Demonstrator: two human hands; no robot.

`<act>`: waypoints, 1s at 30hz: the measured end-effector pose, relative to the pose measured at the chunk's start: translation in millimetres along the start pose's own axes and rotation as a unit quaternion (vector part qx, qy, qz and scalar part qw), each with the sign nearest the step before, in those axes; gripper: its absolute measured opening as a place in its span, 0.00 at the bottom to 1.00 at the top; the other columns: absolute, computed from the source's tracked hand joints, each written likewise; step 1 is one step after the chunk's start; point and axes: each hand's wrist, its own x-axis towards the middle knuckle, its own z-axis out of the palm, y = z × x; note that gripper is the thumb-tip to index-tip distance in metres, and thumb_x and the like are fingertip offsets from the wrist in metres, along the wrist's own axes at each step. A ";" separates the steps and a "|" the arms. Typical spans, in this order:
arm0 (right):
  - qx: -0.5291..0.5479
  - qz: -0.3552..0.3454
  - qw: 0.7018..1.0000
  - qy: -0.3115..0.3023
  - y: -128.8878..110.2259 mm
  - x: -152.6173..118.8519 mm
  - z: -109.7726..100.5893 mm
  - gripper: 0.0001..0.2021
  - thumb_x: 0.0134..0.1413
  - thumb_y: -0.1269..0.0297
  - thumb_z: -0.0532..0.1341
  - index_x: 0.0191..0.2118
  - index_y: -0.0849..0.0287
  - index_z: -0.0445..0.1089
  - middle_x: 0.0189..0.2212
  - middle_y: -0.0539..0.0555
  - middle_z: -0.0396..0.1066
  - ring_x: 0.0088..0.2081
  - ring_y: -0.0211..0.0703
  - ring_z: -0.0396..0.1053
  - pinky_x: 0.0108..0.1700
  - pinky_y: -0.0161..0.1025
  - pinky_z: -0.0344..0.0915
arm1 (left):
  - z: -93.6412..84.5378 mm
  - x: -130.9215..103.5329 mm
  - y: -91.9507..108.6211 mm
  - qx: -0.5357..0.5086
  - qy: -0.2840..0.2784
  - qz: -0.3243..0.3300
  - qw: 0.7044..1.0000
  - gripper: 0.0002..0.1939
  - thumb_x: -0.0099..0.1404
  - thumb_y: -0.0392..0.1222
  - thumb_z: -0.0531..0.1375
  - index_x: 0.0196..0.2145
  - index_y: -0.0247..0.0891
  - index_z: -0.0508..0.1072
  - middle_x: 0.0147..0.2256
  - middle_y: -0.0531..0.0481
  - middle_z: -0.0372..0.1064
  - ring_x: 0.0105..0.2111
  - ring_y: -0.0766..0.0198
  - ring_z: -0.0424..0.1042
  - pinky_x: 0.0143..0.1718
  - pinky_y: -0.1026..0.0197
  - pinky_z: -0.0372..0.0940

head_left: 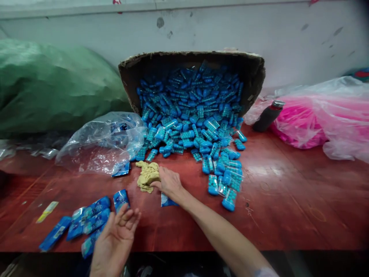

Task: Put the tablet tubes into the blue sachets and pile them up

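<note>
My right hand (170,182) reaches across the table with thumb and fingers closed on the right edge of a crumpled yellow cloth (147,176). A blue printed packet (167,200) lies partly hidden under that wrist. Nearer the front edge, my left hand (117,236) is held palm up, fingers loosely curled and apart, with nothing in it. Just beyond its fingertips is a single blue packet (121,199). To its left lie several more blue packets (96,221), some overlapping.
A cardboard box (127,82) on its side spills blue capsule-shaped containers (187,134) onto the red table (273,200). A clear plastic bag (95,146) and a large green sack (57,84) are left. A dark bottle (266,117) and pink-filled bags (305,123) stand right.
</note>
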 end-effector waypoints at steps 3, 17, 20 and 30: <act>-0.010 -0.008 1.000 -0.027 -2.4 19.8 9.3 0.09 0.52 0.59 0.57 0.37 0.57 0.67 0.34 0.52 0.72 0.36 0.43 0.68 0.32 0.34 0.56 | 6.9 -1.7 -29.2 0.054 -0.058 -0.042 0.996 0.08 0.59 0.33 0.52 0.32 0.34 0.71 0.22 0.47 0.73 0.29 0.60 0.74 0.38 0.54 0.68; -0.118 -0.010 0.993 -0.010 38.4 -75.8 5.6 0.07 0.57 0.65 0.54 0.34 0.56 0.69 0.33 0.53 0.67 0.37 0.43 0.62 0.37 0.37 0.55 | 15.2 -0.3 -70.3 0.143 -0.112 -0.013 0.983 0.16 0.49 0.41 0.63 0.35 0.34 0.67 0.21 0.51 0.73 0.23 0.64 0.72 0.30 0.62 0.65; -0.114 -0.009 0.993 -0.002 37.9 -71.7 5.3 0.09 0.54 0.61 0.58 0.41 0.54 0.67 0.35 0.53 0.66 0.38 0.44 0.63 0.36 0.37 0.56 | 16.5 -2.0 -72.0 0.159 -0.102 -0.010 0.982 0.17 0.48 0.41 0.64 0.35 0.34 0.67 0.21 0.51 0.72 0.21 0.65 0.71 0.27 0.64 0.64; -0.094 -0.016 0.995 0.035 46.5 -72.5 5.4 0.07 0.55 0.61 0.57 0.37 0.50 0.71 0.32 0.51 0.66 0.34 0.41 0.63 0.34 0.35 0.56 | 16.9 -2.6 -74.2 0.183 -0.107 0.006 0.977 0.17 0.47 0.42 0.64 0.35 0.34 0.68 0.22 0.51 0.72 0.19 0.67 0.70 0.22 0.66 0.63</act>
